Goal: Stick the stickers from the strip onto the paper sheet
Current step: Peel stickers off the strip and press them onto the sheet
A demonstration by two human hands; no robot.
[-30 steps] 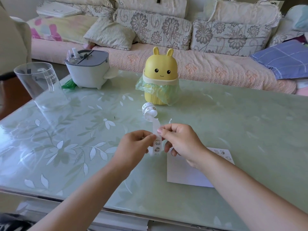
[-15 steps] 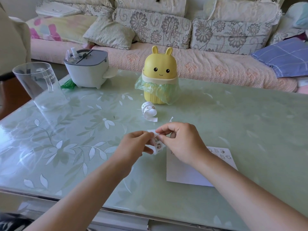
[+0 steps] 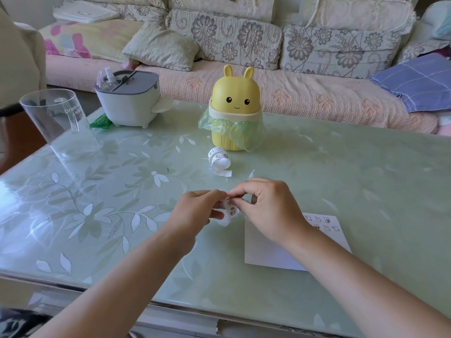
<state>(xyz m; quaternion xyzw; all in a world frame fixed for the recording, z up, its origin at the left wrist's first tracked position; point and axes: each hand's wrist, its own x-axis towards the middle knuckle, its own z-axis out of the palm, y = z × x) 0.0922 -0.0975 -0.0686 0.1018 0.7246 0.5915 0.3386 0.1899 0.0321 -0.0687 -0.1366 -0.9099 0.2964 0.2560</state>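
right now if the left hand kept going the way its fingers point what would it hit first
Probably the right hand: the left hand points rightward at it, both pinching the short sticker strip between them. The paper sheet lies beyond, seemingly lower.

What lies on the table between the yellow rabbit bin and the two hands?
In the head view, a sticker roll with a curled loose end, and a small white scrap beside it.
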